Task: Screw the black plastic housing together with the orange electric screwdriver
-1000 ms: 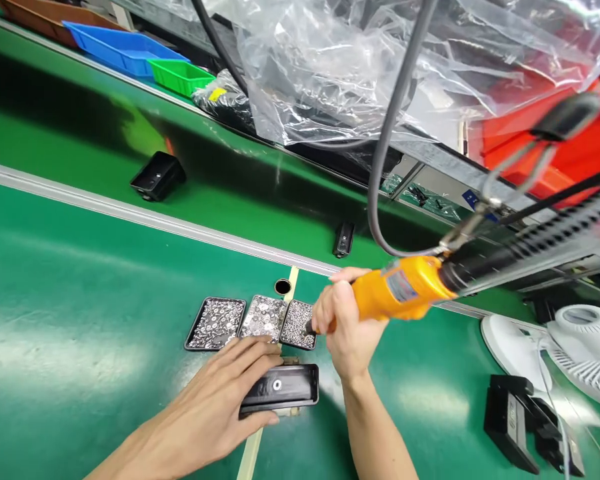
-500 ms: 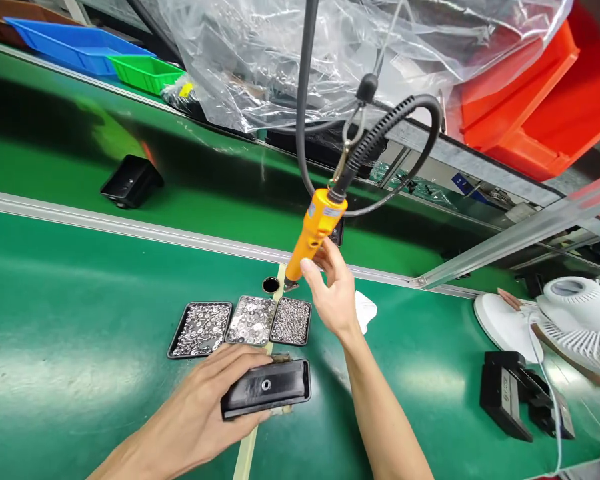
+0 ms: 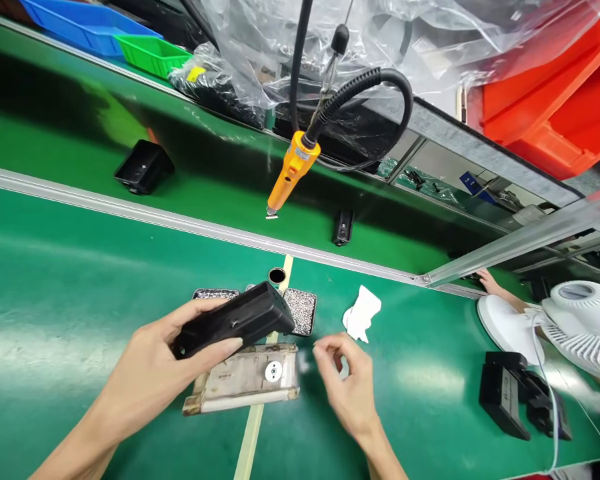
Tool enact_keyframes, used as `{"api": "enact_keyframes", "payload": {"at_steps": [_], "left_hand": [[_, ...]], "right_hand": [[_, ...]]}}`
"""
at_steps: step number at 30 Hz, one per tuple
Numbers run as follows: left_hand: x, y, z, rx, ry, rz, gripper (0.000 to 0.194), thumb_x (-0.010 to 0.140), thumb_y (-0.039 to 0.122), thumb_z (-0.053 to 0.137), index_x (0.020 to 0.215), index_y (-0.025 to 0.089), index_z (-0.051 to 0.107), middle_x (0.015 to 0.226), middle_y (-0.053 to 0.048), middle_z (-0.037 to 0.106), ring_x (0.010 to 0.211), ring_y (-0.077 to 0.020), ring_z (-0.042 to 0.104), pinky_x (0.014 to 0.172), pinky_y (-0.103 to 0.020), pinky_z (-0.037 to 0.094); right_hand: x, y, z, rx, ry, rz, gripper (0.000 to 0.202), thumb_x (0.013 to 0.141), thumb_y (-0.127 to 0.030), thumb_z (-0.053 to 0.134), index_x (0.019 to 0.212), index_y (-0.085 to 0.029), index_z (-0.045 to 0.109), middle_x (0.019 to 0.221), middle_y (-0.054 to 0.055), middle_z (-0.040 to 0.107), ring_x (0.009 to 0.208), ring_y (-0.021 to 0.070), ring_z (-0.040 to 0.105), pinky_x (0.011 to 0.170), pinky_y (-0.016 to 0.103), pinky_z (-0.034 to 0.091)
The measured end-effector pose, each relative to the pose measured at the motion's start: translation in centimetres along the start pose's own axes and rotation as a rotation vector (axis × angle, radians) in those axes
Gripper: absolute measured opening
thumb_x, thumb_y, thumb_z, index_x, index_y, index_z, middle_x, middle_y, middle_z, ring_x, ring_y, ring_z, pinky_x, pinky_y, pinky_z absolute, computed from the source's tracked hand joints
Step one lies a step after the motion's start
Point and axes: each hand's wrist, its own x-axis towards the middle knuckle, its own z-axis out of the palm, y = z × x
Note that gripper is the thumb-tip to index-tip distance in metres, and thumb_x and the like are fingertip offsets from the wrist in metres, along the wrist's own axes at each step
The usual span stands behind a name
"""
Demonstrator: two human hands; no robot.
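On the near green bench [image 3: 55,280], just ahead of us, our left hand [image 3: 145,370] grips a black plastic housing [image 3: 235,321], thumb along the near edge and fingers wrapped over the far side. We hold it lifted and tilted clear of the fixture plate [image 3: 245,387] beneath it; the plate lies flat on the mat with a round metal boss [image 3: 273,371] showing, which would seat a part like this one. Our right hand [image 3: 347,380] hovers beside the plate's right end, fingers loosely curled and narrow, holding nothing that we can make out; the fingertips are blurred.

Behind the housing sit small black trays of screws [image 3: 303,310], partly hidden by it, close enough for either hand. A hole in the bench [image 3: 277,275] lies just beyond them, and a crumpled white scrap [image 3: 363,319] rests to the right.

Overhead, the orange electric screwdriver [image 3: 289,177] hangs free on its cable, tip down, well above the trays and out of the hands' way. On the far conveyor belt [image 3: 80,133] lie two black parts [image 3: 144,168], apart from each other. At right stand a white fan [image 3: 577,333] and a black block [image 3: 505,403]; another person's hand [image 3: 490,281] touches the bench edge near the fan. Nothing lies between our hands and the plate.
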Motion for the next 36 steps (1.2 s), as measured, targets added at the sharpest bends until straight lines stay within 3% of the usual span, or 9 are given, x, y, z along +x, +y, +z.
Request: {"api": "enact_keyframes", "payload": {"at_steps": [3, 7, 17, 24, 29, 36], "left_hand": [[0.2, 0.0, -0.1, -0.016, 0.008, 0.008, 0.062, 0.078, 0.066, 0.081, 0.126, 0.029, 0.068, 0.130, 0.000, 0.068, 0.114, -0.0265, 0.065, 0.086, -0.025, 0.056], [0.6, -0.8, -0.1, 0.005, -0.003, 0.055, 0.061, 0.076, 0.065, 0.082, 0.125, 0.031, 0.069, 0.127, 0.001, 0.069, 0.110, -0.0244, 0.068, 0.084, -0.022, 0.059], [-0.1, -1.5, -0.3, 0.103, -0.012, -0.013, 0.065, 0.077, 0.069, 0.079, 0.129, 0.033, 0.065, 0.122, 0.001, 0.070, 0.106, -0.0250, 0.067, 0.078, -0.026, 0.057], [-0.3, -1.5, 0.0, 0.130, 0.013, 0.050, 0.061, 0.078, 0.066, 0.079, 0.126, 0.031, 0.067, 0.120, 0.000, 0.070, 0.107, -0.0262, 0.067, 0.077, -0.027, 0.057], [-0.6, -0.9, 0.2, 0.092, 0.001, 0.003, 0.061, 0.076, 0.066, 0.079, 0.125, 0.031, 0.067, 0.115, 0.000, 0.070, 0.104, -0.0273, 0.067, 0.059, -0.022, 0.056], [-0.7, -0.5, 0.3, 0.096, 0.000, 0.020, 0.059, 0.077, 0.065, 0.079, 0.124, 0.031, 0.067, 0.115, 0.000, 0.069, 0.102, -0.0256, 0.067, 0.064, -0.022, 0.057]], "right_hand": [[-1.2, -0.9, 1.6, -0.004, -0.165, -0.109, 0.009, 0.099, -0.024, 0.064, 0.097, -0.022, 0.072, 0.087, 0.001, 0.067, 0.075, 0.0149, 0.057, 0.070, 0.030, 0.044], [-1.1, -1.2, 2.7, -0.045, -0.234, -0.138, 0.008, 0.097, -0.021, 0.066, 0.098, -0.023, 0.073, 0.087, 0.001, 0.067, 0.075, 0.0157, 0.057, 0.070, 0.030, 0.043], [-1.4, -1.3, 3.3, -0.129, -0.196, -0.115, 0.011, 0.096, -0.020, 0.065, 0.089, -0.023, 0.073, 0.076, -0.001, 0.064, 0.069, 0.0160, 0.055, 0.070, 0.031, 0.042], [-1.4, -1.4, 3.5, -0.173, -0.181, -0.116, 0.012, 0.095, -0.019, 0.064, 0.087, -0.024, 0.072, 0.071, -0.002, 0.061, 0.066, 0.0166, 0.055, 0.070, 0.032, 0.040], [-1.4, -1.4, 3.4, -0.183, -0.192, -0.126, 0.012, 0.095, -0.018, 0.064, 0.087, -0.024, 0.072, 0.071, -0.002, 0.061, 0.065, 0.0163, 0.055, 0.070, 0.032, 0.039], [-1.4, -1.6, 3.5, -0.240, -0.165, -0.189, 0.014, 0.095, -0.016, 0.064, 0.085, -0.023, 0.071, 0.069, -0.002, 0.061, 0.063, 0.0161, 0.053, 0.067, 0.032, 0.036]]}}
